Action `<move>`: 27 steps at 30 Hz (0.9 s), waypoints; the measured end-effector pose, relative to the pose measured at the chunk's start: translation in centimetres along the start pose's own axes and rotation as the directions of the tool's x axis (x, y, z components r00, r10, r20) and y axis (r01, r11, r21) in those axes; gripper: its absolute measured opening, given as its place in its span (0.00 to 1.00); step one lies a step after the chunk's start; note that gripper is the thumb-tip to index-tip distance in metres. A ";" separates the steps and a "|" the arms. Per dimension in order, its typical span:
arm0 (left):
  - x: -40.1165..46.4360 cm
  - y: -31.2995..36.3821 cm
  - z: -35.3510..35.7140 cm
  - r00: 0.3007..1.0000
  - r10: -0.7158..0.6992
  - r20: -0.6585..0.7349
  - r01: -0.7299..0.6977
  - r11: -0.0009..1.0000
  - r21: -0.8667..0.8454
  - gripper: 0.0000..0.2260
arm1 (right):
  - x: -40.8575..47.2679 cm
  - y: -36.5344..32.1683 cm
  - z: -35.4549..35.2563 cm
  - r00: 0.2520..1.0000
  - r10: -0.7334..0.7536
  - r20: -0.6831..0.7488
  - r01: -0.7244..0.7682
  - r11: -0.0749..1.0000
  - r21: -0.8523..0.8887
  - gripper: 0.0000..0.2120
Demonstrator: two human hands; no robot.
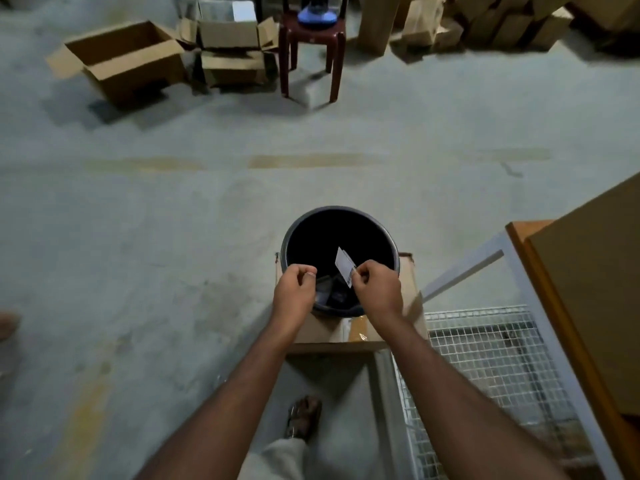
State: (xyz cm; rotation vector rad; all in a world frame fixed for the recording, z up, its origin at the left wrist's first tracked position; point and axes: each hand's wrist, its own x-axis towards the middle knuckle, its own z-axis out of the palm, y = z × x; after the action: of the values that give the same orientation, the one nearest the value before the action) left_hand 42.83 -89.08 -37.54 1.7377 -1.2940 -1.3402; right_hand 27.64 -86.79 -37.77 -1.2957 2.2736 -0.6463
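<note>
- Head view: the right hand [375,289] sat at the bucket's 5 o'clock edge, thumb and forefinger clamped on the lower corner of a small white card [344,266].
- The card stood tilted, its free end pointing to 11 o'clock, right over the middle of the black bucket [337,210] and its dark mouth.
- The left hand [294,291] hovered at the bucket's 7 o'clock, fingers curled in, thumb against forefinger; whether it pinched anything, I could not tell.
- The bucket stood on a cardboard box [410,271]; dark scraps lay inside, too dim to name.
- At 4 o'clock, a wire mesh shelf [485,344].
- Far off at 12 o'clock, a dark red chair [311,39]; at 11 o'clock, open boxes [124,60] on the floor.
- At 6 o'clock, a sandalled foot [303,417].
</note>
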 end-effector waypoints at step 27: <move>-13.1 12.8 9.8 0.750 0.414 0.516 -0.346 0.910 -0.228 0.08 | -13.6 5.9 -17.0 0.848 0.057 -0.527 0.111 0.953 0.280 0.09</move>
State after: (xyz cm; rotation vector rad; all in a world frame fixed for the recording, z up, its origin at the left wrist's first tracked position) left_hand 29.02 -80.41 -24.71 0.9341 -1.7249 -1.6871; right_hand 20.08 -69.20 -25.79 -1.0912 2.4331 -1.4582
